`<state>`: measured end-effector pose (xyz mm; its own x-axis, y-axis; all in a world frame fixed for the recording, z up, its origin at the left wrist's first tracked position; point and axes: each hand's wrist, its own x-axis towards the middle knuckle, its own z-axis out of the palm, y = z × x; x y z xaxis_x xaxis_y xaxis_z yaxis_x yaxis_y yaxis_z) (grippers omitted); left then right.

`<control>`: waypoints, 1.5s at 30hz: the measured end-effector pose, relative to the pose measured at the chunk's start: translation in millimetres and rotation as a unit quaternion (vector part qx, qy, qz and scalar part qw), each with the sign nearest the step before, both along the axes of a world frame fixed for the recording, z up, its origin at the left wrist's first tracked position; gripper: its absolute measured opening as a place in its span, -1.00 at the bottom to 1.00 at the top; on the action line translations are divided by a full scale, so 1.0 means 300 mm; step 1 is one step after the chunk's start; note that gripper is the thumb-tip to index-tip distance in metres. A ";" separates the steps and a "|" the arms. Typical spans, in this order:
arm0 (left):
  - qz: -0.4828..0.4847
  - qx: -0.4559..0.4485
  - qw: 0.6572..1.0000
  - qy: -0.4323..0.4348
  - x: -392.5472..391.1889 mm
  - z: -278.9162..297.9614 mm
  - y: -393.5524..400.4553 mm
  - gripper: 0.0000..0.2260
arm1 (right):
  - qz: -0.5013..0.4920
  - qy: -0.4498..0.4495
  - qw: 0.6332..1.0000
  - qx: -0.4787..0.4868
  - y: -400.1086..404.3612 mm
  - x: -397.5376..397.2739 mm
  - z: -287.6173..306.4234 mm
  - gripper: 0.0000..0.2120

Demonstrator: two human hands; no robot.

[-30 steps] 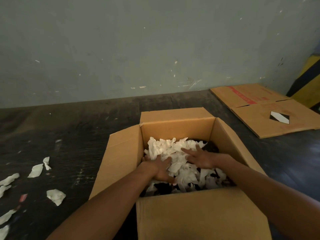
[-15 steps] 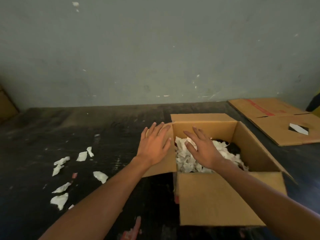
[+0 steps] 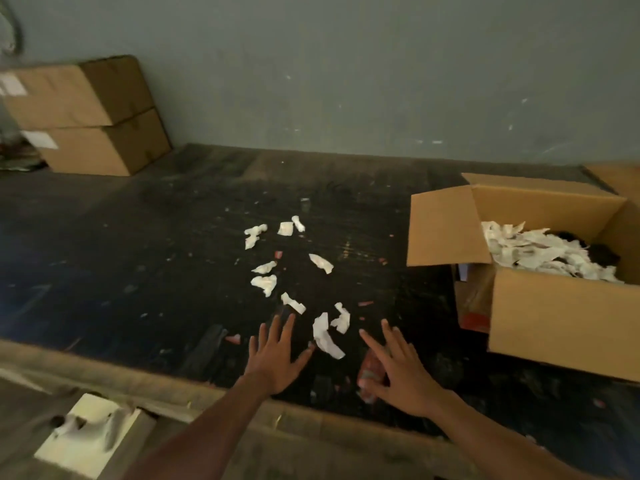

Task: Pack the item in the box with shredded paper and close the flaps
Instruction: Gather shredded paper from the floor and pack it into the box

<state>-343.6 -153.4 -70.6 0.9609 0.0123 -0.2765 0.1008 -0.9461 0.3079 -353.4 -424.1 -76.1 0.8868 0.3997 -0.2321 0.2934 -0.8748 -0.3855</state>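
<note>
Both my hands spread flat, gripping nothing: left hand [image 3: 277, 358], right hand [image 3: 398, 368], hovering near loose paper scraps [image 3: 325, 336] on the dark table [image 3: 138, 254]. Box [image 3: 554, 320] sits right, flaps up, shredded paper [image 3: 533, 252] inside over a dark item [image 3: 604, 258]. Step looks like gathering more filler. Next: pinch scraps, carry them right to the box.

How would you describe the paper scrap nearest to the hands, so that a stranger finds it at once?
Start at the open cardboard box on the right, then look left across the dark floor to the two spread hands. Between their fingertips lies the paper scrap: the longest white strip of the scattered pieces, and the nearest to the camera.
</note>
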 end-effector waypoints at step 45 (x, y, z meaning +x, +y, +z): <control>-0.005 -0.077 0.983 -0.167 0.775 -0.196 0.613 -0.44 | -0.238 -0.004 0.935 0.262 0.776 0.883 -0.154 -0.52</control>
